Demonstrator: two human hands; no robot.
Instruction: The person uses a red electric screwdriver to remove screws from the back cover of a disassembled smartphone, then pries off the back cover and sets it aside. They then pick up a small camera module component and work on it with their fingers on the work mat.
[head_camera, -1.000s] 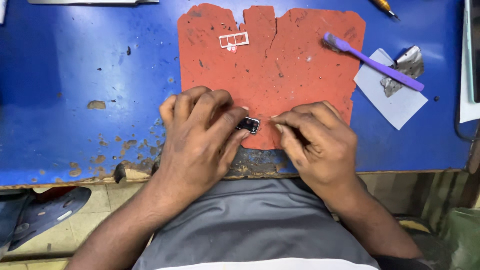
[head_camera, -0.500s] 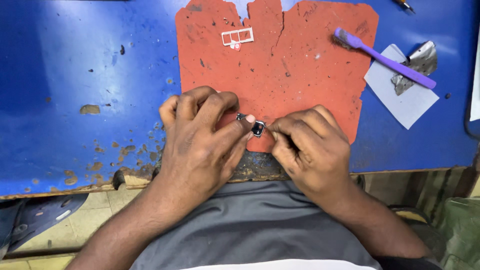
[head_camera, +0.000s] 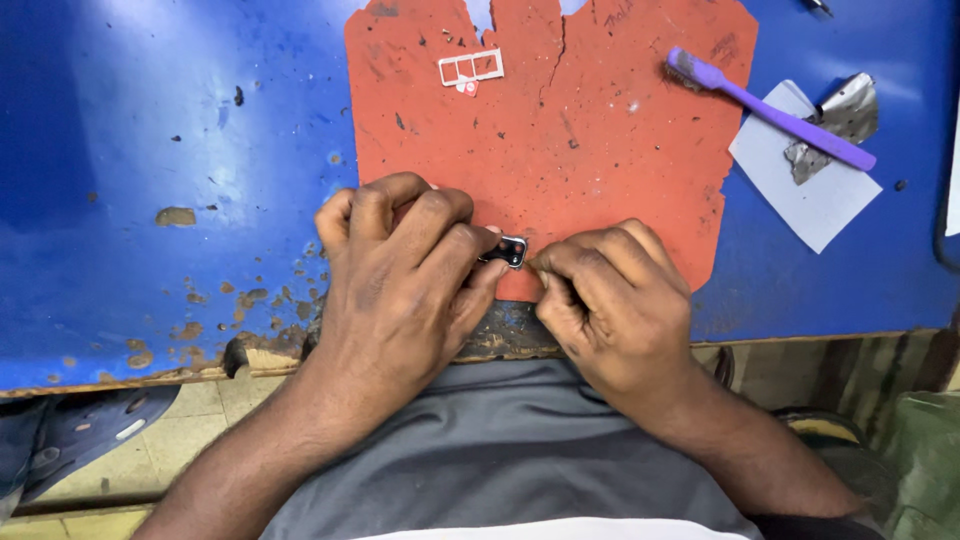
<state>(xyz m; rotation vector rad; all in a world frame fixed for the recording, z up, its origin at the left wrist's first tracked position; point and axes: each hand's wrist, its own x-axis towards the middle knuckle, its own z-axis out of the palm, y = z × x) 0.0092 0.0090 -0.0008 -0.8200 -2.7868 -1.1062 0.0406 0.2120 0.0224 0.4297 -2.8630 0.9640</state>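
Presently both hands, left hand (head_camera: 400, 280) and right hand (head_camera: 610, 310), pinch the small black part (head_camera: 512, 250); any slip likely drops it off the desk (head_camera: 150, 200) edge.

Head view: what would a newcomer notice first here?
Two hands, left hand and right hand, meet at the near edge of the red mat, pinching a small dark part between them. The mat lies on a worn blue table. A purple toothbrush lies at the upper right, across white paper.
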